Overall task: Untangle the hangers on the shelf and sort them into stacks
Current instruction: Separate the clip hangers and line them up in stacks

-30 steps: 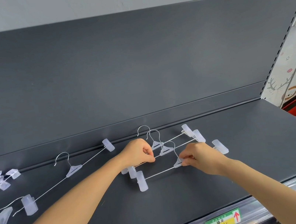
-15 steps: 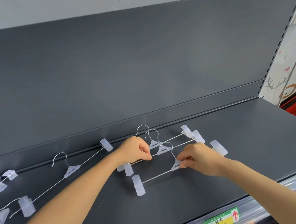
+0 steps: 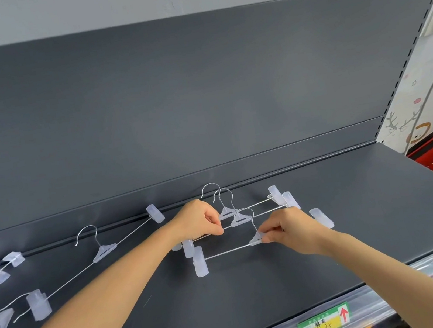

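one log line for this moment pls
phase: stacking | left hand: pinches rear hanger bar | right hand: pinches front hanger centre | unsorted hangers: shelf left

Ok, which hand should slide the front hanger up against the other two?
Probably right. The right hand pinches the front hanger at its centre piece; the left hand holds the rear hangers steady.

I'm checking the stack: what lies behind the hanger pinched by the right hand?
Two more clip hangers lie just behind that hanger on the shelf, hooks toward the back panel. The left hand pinches at their bars; what lies under its fingers is hidden.
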The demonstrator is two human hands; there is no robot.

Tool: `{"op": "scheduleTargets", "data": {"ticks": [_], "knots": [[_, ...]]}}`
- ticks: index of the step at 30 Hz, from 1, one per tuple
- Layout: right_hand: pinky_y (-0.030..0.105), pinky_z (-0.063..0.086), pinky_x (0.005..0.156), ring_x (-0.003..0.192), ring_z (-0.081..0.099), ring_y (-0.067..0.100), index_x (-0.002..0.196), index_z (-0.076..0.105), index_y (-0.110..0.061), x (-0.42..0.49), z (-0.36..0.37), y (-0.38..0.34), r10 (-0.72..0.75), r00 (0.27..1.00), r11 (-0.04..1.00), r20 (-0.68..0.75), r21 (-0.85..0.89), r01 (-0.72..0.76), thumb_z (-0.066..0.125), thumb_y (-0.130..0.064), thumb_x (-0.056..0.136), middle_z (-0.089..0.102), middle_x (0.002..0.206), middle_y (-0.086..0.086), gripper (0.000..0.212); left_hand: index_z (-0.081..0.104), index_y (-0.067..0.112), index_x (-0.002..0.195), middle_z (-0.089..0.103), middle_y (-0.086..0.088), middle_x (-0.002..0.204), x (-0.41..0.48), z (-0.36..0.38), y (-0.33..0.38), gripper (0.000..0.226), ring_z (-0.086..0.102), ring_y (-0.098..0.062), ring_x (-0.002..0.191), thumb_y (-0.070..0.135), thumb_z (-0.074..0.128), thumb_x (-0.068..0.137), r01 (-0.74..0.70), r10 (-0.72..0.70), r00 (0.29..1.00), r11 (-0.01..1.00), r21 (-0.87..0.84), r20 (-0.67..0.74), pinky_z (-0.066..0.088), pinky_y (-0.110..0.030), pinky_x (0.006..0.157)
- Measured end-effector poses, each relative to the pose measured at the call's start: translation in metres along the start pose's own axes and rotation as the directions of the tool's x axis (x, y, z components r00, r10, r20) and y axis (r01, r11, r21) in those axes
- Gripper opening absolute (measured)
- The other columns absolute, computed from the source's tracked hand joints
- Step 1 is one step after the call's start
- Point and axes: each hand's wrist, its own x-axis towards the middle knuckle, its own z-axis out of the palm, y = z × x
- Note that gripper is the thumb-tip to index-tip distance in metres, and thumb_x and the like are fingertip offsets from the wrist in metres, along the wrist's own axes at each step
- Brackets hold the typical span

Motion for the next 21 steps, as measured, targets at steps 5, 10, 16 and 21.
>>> {"op": "scheduleTargets", "data": {"ticks": [5,10,16,21], "knots": [[0.040,0.031,0.087,0.092,0.039,0.020,0.092,0.062,-0.008,-0.001,-0.001,0.000,0.052,0.998,0.999,0.032,0.007,-0.052,0.045,-0.026,0.095,0.044,0.081,0.008,0.025,0.072,0.013,0.066,0.069,-0.012,0.093,0.001,0.000,-0.001,0.006,0.055,-0.011,0.072,0.018,0.074,0.068,0.002,-0.003,1.000,0.999,0.032,0.015,0.047,-0.032,0.068],[0.057,0.006,0.101,0.124,0.015,0.001,0.096,0.062,-0.029,0.006,0.008,0.012,0.120,0.993,0.993,0.003,0.016,-0.120,0.040,-0.035,0.095,0.048,0.073,-0.012,0.023,0.073,0.011,0.067,0.069,-0.013,0.095,0.000,0.001,-0.001,0.006,0.055,-0.011,0.072,0.018,0.074,0.068,0.013,-0.013,1.000,1.000,0.025,0.024,0.047,-0.032,0.070],[0.057,0.007,0.099,0.114,0.018,-0.005,0.098,0.058,-0.024,0.011,0.012,0.014,0.089,0.996,0.996,-0.033,-0.014,-0.089,0.037,-0.033,0.095,0.051,0.093,-0.006,0.023,0.072,0.011,0.066,0.068,-0.016,0.097,-0.002,-0.002,0.000,0.007,0.053,-0.011,0.071,0.016,0.075,0.068,0.023,-0.023,0.999,1.000,-0.003,0.042,0.041,-0.028,0.066],[0.042,0.017,0.082,0.119,0.025,-0.007,0.086,0.051,-0.017,0.014,0.005,0.016,0.049,0.999,0.997,-0.010,-0.058,-0.049,0.036,-0.033,0.095,0.052,0.090,-0.002,0.023,0.071,0.016,0.063,0.069,-0.012,0.097,-0.003,-0.006,0.004,0.006,0.059,-0.017,0.077,0.017,0.075,0.068,0.036,-0.035,0.998,0.999,-0.010,0.051,0.044,-0.028,0.068]]}}
